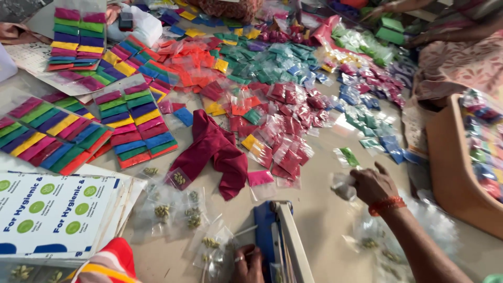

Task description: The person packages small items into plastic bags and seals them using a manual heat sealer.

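Right hand (373,184) pinching small clear crumpled packet (343,187); contents unclear

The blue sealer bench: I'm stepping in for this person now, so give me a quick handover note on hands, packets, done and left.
Left hand: at the blue heat sealer, grip on a clear packet.
Right hand: reaching out, grip on a small clear packet.
Done: striped sets of colour-powder packets lie at left.
Left: loose colour packets heaped mid-table; clear seed pouches lie beside the sealer.
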